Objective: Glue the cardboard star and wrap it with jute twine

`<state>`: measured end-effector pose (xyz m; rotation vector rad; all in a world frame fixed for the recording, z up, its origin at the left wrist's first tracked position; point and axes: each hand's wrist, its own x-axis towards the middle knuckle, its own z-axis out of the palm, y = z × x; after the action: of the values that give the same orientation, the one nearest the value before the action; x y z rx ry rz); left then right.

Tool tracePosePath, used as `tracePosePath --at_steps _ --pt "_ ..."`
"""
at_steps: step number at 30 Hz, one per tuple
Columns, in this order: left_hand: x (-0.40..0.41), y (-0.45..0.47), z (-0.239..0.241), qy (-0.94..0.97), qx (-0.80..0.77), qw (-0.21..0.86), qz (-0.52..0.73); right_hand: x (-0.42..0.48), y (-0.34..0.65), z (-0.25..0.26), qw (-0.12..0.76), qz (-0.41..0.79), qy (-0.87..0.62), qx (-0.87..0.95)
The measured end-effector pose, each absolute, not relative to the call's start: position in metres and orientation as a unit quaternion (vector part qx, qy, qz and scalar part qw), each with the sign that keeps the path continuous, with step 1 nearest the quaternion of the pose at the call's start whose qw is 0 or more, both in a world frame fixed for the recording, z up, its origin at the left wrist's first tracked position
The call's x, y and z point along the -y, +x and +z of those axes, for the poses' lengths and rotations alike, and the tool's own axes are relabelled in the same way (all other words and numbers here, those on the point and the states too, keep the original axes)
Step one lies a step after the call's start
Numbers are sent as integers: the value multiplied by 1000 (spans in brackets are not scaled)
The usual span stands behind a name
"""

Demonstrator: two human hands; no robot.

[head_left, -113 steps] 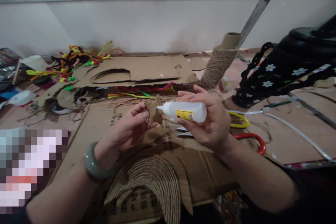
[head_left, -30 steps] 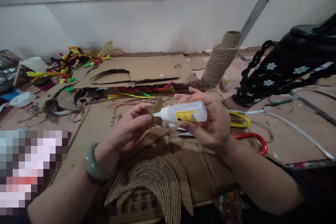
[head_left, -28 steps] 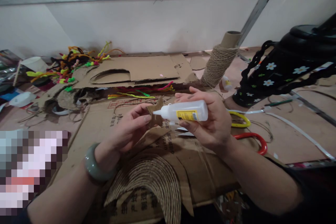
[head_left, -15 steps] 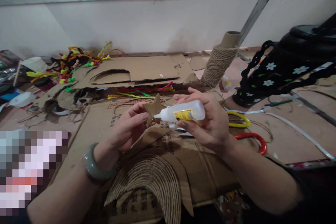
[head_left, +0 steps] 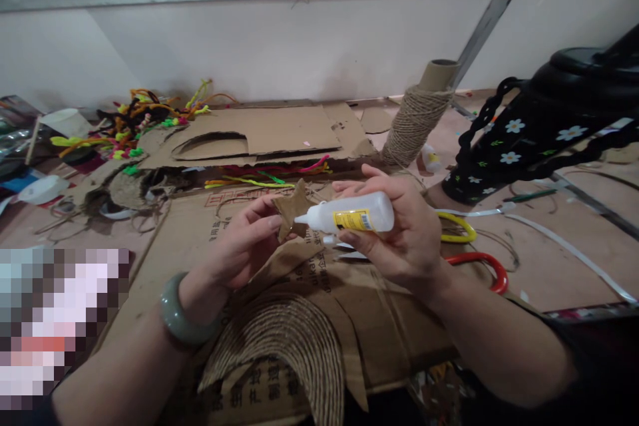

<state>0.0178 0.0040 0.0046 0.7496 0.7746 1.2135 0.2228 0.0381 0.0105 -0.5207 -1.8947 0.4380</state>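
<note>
My left hand point(head_left: 252, 236) pinches a small cardboard star point(head_left: 293, 205) by its left side. In my right hand point(head_left: 407, 233) lies a clear glue bottle point(head_left: 352, 214) with a yellow label, tipped on its side, its nozzle pointing left at the star's face. Whether the nozzle touches the star I cannot tell. The bottle's white cap hangs just under it. Below my hands, a curved cardboard piece covered with rows of twine point(head_left: 284, 316) rests on a printed cardboard sheet point(head_left: 174, 259). Partly behind my right hand are scissors with one red handle point(head_left: 492, 269) and one yellow handle point(head_left: 456, 227).
A spool of twine point(head_left: 417, 120) leans at the back right, beside a black flowered water bottle point(head_left: 529, 133). Cut cardboard point(head_left: 289, 126) lies at the back. Coloured pipe cleaners point(head_left: 144, 113) are heaped at the back left, near a white cup point(head_left: 67, 123).
My right hand and the glue bottle have shifted very slightly to the right. The left hand and the star have hardly moved.
</note>
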Motion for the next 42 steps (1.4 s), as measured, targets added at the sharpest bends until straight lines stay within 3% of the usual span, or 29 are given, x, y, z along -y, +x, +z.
tracePosePath --at_steps 42 --pt "-4 16 6 321 -327 687 564 -36 222 15 526 112 -196 820"
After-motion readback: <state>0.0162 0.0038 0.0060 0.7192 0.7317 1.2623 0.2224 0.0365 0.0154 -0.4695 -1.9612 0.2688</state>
